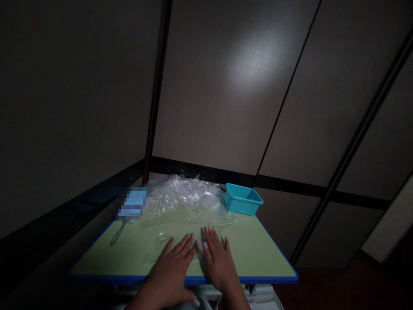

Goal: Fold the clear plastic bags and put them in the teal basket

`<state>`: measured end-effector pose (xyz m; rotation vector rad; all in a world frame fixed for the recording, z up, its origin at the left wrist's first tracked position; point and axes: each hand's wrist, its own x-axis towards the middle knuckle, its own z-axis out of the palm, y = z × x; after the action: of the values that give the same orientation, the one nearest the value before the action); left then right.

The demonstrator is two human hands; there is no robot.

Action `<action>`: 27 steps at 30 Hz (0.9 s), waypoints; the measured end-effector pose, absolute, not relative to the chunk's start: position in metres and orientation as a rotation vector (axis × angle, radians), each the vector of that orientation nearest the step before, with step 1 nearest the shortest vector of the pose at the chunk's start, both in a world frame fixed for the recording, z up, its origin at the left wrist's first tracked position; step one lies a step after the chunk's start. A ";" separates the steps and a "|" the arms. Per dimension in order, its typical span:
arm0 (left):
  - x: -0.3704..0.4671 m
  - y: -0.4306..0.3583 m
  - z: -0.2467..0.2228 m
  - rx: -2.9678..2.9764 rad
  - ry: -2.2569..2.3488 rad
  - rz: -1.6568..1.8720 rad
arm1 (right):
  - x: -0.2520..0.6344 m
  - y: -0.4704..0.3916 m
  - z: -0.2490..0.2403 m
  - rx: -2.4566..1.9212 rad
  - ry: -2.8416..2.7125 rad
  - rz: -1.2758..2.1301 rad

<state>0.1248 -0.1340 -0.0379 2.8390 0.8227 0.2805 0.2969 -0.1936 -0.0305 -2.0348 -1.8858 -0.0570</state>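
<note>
My left hand point(176, 265) lies palm down with its fingers spread, over a thin sheet of clear plastic point(161, 241) near the front of the table. Beside it, my right hand point(219, 260) rests flat too, fingers stretched forward, at the right side of that plastic. Neither hand grips anything. Part of the clear plastic is hidden under the hands, so its full shape cannot be made out. Behind them a crumpled heap of transparent plastic bags point(183, 193) spreads across the back of the table.
A turquoise plastic basket point(243, 206) stands at the back right corner of the green table point(258, 245), which has a blue edge. At the left edge lies a blurred-out blue item point(134, 202) with a loop strap point(118, 233). Panelled walls point(209, 107) rise close behind.
</note>
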 end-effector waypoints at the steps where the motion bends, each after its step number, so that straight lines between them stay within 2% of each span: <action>1: 0.125 -0.134 -0.038 2.835 0.837 0.274 | 0.300 -0.196 -0.033 -2.023 -1.838 -0.099; 7: 0.123 -0.137 -0.033 2.828 0.845 0.246 | 0.320 -0.234 -0.053 -1.986 -1.627 -0.373; 11: 0.120 -0.135 -0.033 2.835 0.813 0.238 | 0.328 -0.269 -0.065 -1.950 -1.802 -0.467; 19: 0.112 -0.144 -0.028 2.896 0.789 0.465 | 0.324 -0.279 -0.066 -1.864 -2.007 -0.480; 27: 0.088 -0.137 -0.035 2.861 0.798 0.331 | 0.307 -0.263 -0.064 -1.847 -1.986 -0.360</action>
<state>0.0883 -0.1373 -0.0355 2.8612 0.7982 0.3312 0.3066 -0.2635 -0.0638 -1.8470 -1.9855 -0.3595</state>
